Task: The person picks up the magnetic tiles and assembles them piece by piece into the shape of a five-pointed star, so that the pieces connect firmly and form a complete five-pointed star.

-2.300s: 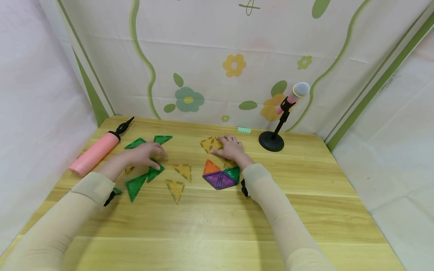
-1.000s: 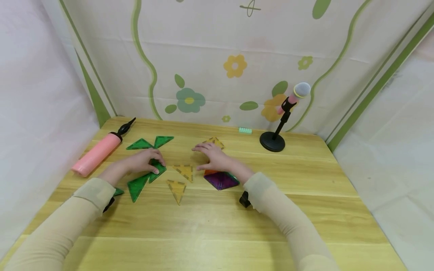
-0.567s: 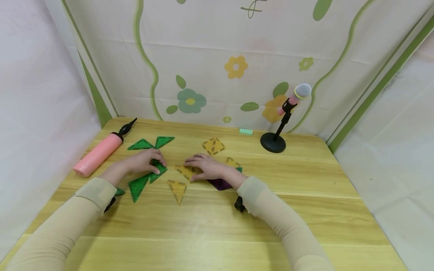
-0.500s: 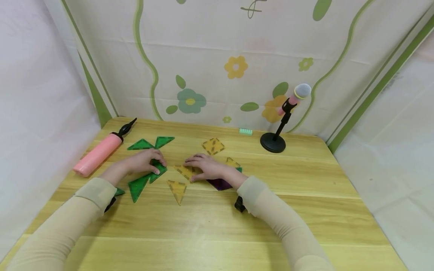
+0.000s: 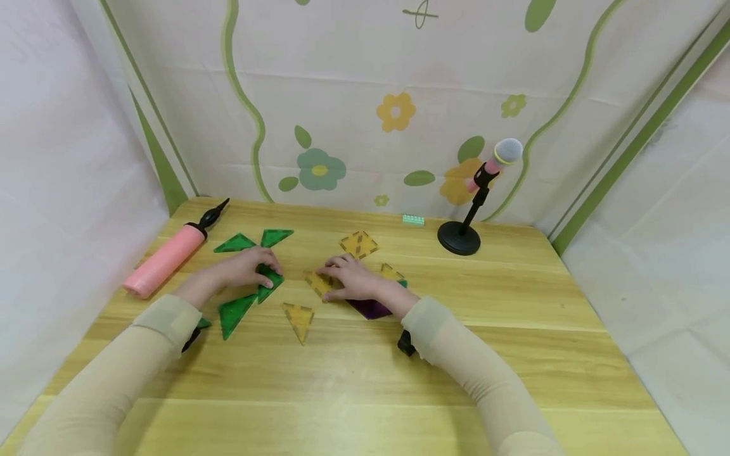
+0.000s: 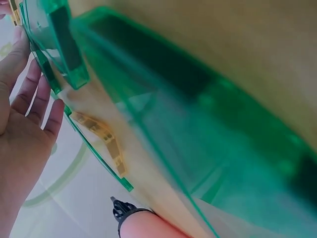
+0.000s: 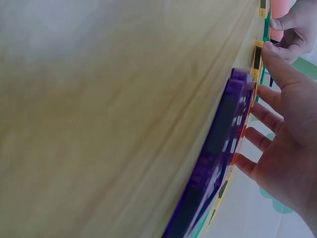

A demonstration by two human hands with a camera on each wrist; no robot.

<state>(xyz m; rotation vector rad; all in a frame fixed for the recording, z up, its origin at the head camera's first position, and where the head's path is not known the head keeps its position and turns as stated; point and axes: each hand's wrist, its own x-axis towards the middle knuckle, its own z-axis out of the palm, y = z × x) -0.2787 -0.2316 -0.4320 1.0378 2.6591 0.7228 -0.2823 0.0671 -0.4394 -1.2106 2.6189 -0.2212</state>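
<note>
My left hand [image 5: 242, 268] pinches a green triangular magnetic tile [image 5: 274, 282] between thumb and fingers on the table. Close by, my right hand [image 5: 353, 280] has thumb and index finger on a yellow triangular magnetic tile [image 5: 315, 284], pinching its edges. Under the right palm, a purple tile [image 5: 371, 310] is partly covered; the right wrist view shows its thick edge [image 7: 218, 134]. More green tiles [image 5: 235, 315] lie around the left hand, one of them looming large in the left wrist view. A loose yellow tile [image 5: 298, 320] sits nearer me, between the hands.
Two yellow tiles [image 5: 359, 244] form a square behind the right hand. Green tiles [image 5: 277, 237] lie at the back left. A pink hand pump [image 5: 165, 261] is at far left; a microphone stand [image 5: 459, 239] and a small mint-green brick [image 5: 413, 220] stand at the back.
My right hand left the back yellow pair, came forward and left to the yellow triangle, and has slid it slightly right. The left hand's green tile has shifted a little right and back.
</note>
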